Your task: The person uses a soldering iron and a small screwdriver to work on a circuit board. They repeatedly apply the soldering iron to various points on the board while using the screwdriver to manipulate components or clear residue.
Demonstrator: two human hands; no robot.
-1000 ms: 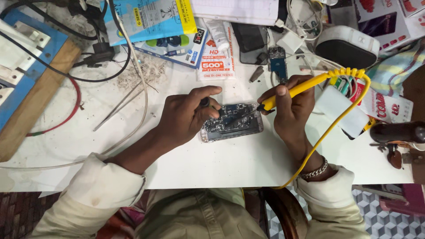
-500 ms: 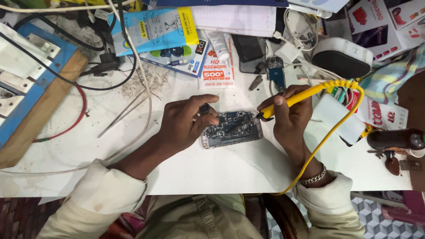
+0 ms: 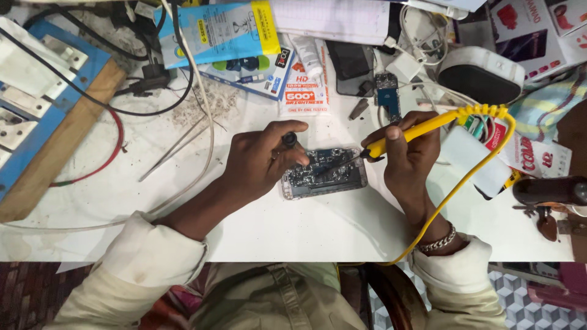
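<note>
Soldering on an opened phone (image 3: 324, 173) lying mid-surface (image 3: 293, 232): right hand (image 3: 406, 156) grips the yellow iron (image 3: 422, 125), left hand (image 3: 260, 160) pinches a dark tool while steadying it; a slip could likely bridge neighbouring contacts.

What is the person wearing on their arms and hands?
Both arms have loose cream sleeves with cuffs pushed partway up the forearm. The left hand is bare, with no glove. The right hand is bare too, with a silver chain bracelet on its wrist.
</note>
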